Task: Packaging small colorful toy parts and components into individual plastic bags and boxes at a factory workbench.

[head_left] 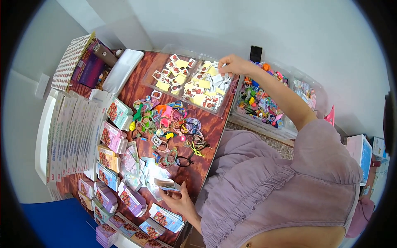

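Note:
My left hand [180, 203], low in the view, is closed around a small cardboard box [168, 185] whose top end stands open. At the upper middle, my right hand [233, 65] reaches over a clear plastic tray [191, 76] with two compartments. Its fingers are pinched at a small piece of white paper among the cards [211, 80]. These cards are small, white and yellow, some with brown-red pictures. Between my hands lies a heap of colourful hair ties and bands [165, 120] on the wood-patterned table [202, 165].
Flat printed cartons [109, 173] in several colours line the table's left side, beside a row of upright boxes [72, 136]. Small packets [132, 165] lie near the heap. A clear bin [260, 99] of colourful trinkets stands at the right, with a phone [256, 54] behind it.

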{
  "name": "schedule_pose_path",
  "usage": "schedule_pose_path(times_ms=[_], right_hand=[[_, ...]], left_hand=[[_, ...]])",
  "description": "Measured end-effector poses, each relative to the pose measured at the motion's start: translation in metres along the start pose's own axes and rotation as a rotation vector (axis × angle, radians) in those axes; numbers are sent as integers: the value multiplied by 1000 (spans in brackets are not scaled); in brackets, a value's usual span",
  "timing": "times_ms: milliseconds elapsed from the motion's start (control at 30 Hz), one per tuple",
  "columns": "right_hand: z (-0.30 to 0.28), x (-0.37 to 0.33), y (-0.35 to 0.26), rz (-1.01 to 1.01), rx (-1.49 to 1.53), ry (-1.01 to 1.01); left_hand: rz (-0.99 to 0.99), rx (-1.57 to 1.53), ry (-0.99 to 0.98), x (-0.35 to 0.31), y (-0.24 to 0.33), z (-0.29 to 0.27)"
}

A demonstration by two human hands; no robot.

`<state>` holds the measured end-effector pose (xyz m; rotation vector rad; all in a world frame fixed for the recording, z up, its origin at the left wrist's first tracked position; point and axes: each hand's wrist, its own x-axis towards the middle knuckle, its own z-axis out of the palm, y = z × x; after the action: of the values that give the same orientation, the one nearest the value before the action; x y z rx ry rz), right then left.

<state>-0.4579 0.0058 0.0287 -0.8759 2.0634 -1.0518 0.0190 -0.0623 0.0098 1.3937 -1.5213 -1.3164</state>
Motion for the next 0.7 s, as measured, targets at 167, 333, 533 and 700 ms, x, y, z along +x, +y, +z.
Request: schedule_pose_path(times_ms=[167, 333, 533, 700], right_hand=[[2, 1, 5, -7, 87, 24], [45, -28, -56, -97, 103, -145], [141, -90, -138, -570, -112, -519], [188, -98, -145, -834, -580, -394]], left_hand=[[109, 71, 27, -3, 2, 2], [315, 219, -4, 7, -10, 10], [387, 468, -22, 15, 23, 36], [413, 524, 15, 12, 17, 38]])
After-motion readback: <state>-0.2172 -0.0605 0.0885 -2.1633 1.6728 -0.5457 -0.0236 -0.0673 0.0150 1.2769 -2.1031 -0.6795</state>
